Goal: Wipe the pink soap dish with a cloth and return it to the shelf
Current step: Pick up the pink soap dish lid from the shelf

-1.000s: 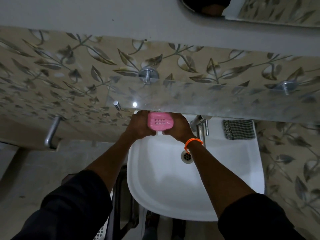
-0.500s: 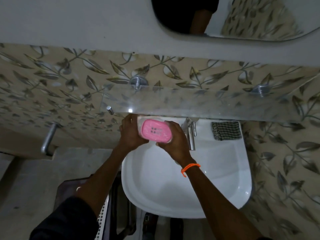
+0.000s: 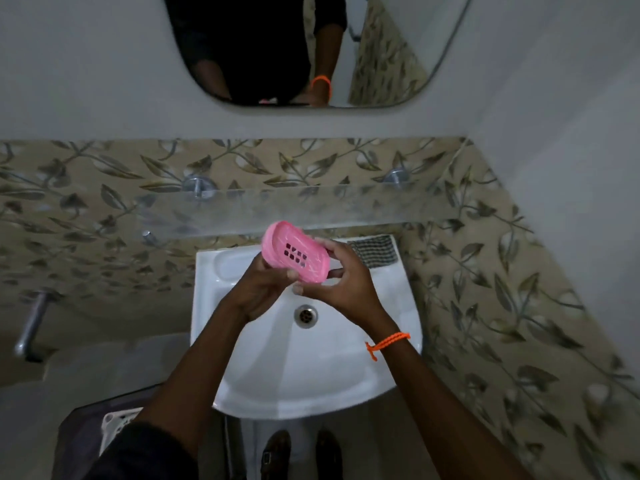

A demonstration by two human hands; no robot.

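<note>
The pink soap dish (image 3: 295,251) is oval with several drain holes in its floor and faces up, tilted, above the white sink (image 3: 346,368). My left hand (image 3: 263,289) grips it from below on the near left side. My right hand (image 3: 341,277) holds its right end, with the thumb under the rim. A checked cloth (image 3: 375,250) lies on the sink's back right corner, apart from both hands. The glass shelf (image 3: 363,206) runs along the wall just beyond the dish.
A mirror (image 3: 381,64) hangs above the shelf. The leaf-patterned tiled wall (image 3: 502,289) closes in on the right. A metal bar (image 3: 29,327) sticks out at the left. A white basket (image 3: 116,424) sits low at the left, and shoes (image 3: 301,455) show under the sink.
Both hands have brought the dish out from under the shelf and toward me, over the basin. The dish has tilted and turned. The camera view has shifted upward, showing more mirror.
</note>
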